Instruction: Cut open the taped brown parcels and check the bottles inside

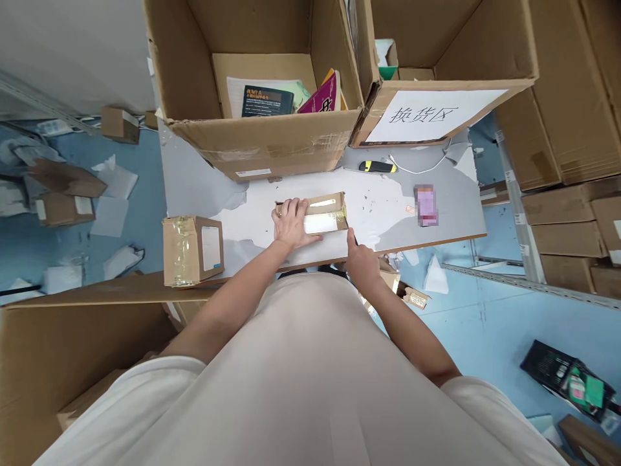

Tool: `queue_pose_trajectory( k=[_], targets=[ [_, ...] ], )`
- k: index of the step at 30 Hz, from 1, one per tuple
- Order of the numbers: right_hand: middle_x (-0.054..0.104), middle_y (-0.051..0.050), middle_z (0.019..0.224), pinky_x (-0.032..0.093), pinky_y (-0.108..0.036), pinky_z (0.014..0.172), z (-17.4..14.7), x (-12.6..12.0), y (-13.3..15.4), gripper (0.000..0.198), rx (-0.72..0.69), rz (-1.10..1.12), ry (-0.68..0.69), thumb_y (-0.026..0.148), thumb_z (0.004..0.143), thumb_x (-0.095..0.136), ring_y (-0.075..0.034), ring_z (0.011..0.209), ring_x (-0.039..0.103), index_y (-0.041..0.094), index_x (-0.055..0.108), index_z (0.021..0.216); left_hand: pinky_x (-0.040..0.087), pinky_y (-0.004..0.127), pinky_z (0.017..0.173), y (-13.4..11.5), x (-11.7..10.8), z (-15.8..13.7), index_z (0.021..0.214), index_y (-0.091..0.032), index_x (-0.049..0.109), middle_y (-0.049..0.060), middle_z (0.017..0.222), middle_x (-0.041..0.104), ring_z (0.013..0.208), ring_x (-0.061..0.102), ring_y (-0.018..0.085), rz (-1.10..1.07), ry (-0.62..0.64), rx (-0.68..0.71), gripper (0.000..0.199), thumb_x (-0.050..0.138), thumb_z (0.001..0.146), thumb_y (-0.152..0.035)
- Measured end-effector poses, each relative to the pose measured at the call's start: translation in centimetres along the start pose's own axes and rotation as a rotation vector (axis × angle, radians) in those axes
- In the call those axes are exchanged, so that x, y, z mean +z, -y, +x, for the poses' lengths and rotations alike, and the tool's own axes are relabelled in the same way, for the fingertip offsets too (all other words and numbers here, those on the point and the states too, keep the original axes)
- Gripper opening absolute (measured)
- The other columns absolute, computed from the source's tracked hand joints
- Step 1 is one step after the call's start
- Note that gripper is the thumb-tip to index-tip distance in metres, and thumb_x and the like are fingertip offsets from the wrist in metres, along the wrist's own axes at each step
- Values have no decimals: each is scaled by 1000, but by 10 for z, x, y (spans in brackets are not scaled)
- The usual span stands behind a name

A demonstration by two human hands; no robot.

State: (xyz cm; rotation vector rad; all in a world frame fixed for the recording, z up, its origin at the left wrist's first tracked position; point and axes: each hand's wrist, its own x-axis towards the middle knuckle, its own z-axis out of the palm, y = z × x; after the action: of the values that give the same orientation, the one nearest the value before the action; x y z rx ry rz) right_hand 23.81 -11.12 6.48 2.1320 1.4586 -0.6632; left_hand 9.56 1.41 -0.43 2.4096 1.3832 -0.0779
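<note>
A small cardboard box (pixel 326 206) with a white label and shiny clear tape lies on the table in front of me. My left hand (pixel 292 223) grips its left end, fingers over the top and thumb stretched along the near side. At the box's near right corner is my right hand (pixel 361 260), closed around a slim dark cutter (pixel 356 240) that is mostly hidden in the fist. The forefinger points towards the taped right end. Whether the blade touches the cardboard I cannot tell.
Two large open cartons stand behind: one with books (pixel 268 101), one with a handwritten sign (pixel 427 116). A yellow-black utility knife (pixel 377 166), a cable (pixel 420 170) and a pink packet (pixel 426 206) lie on the table (pixel 451 223). A taped box (pixel 193 251) sits left.
</note>
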Motion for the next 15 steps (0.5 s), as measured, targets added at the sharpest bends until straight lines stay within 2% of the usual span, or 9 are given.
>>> queue_pose_trajectory(
  k=[6,11,15],
  targets=[
    [67,-19,96,49,-30,76,10,2,13,70,-31,70,-33,7,87,37,-22,87,67,7,7,150,23,57,102,1,4,-1,145,-19,25,18,146,34,134,26,40,7,-30,17,103,62,63,-68],
    [68,-17,96,48,-32,75,16,-7,-8,70,-20,73,-13,8,86,38,-25,91,66,14,11,151,25,57,101,-3,4,-2,145,-20,26,18,146,34,134,26,40,19,-32,-28,98,61,65,-67],
    [67,-17,101,45,-34,77,9,-16,-30,68,-66,45,43,10,86,39,-28,94,65,19,18,150,26,56,101,-5,4,-3,144,-20,27,19,145,34,134,26,41,16,-37,-38,99,62,64,-66]
  ],
)
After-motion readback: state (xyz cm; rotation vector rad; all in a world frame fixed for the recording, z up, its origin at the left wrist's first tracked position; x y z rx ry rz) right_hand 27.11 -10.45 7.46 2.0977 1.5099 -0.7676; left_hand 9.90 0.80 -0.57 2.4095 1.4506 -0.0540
